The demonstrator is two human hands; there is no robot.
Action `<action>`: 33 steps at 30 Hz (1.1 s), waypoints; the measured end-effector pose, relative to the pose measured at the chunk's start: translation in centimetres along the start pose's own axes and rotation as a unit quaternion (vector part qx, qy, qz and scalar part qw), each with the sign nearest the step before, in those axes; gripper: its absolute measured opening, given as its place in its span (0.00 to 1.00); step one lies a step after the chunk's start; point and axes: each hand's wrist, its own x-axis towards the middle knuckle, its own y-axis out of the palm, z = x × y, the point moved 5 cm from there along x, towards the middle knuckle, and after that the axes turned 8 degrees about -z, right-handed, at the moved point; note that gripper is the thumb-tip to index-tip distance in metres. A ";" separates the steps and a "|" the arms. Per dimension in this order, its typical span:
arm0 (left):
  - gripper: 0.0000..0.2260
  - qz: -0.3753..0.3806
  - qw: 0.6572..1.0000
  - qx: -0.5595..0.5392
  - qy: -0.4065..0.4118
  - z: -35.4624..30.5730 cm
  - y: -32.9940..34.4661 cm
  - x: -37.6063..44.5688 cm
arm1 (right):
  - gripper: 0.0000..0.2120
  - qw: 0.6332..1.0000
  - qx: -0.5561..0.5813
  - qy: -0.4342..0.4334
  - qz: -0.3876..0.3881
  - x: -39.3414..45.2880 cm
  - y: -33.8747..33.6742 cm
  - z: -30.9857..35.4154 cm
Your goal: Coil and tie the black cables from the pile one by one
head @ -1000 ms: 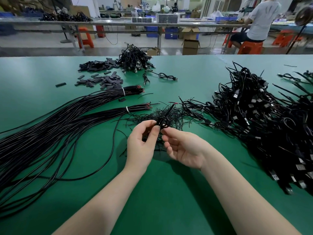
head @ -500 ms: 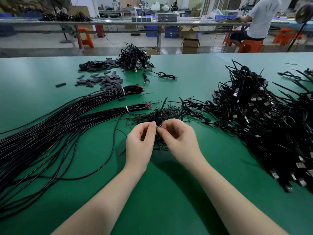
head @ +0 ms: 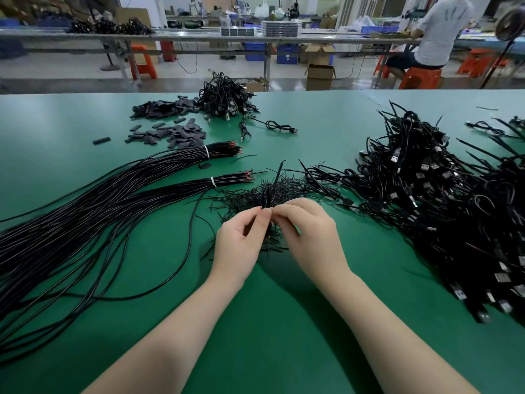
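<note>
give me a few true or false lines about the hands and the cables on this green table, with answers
1. Both hands pinch one small coiled cable between them. True: the left hand and right hand meet at it.
2. The two long cable bundles lie to the right of the hands. False: they lie to the left, each bound with a white tie.
3. A big heap of cables with plugs lies to the right. True.
4. The hands work over bare table. False: they are above a small pile of thin black ties.
5. The table is red. False: it is green.
</note>
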 end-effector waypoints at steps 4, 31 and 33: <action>0.09 0.003 1.000 -0.010 -0.006 0.2 0.0 0.1 | 0.05 0.949 0.172 0.262 0.039 -0.5 0.6 -2.3; 0.16 -0.027 0.946 0.235 0.223 -3.2 -0.1 -2.3 | 0.20 0.836 -0.523 0.162 -0.021 9.9 -20.4 -9.2; 0.16 -0.021 0.942 0.244 0.230 -3.2 0.0 -2.5 | 0.20 0.780 -0.562 0.267 0.064 8.7 -23.1 -12.7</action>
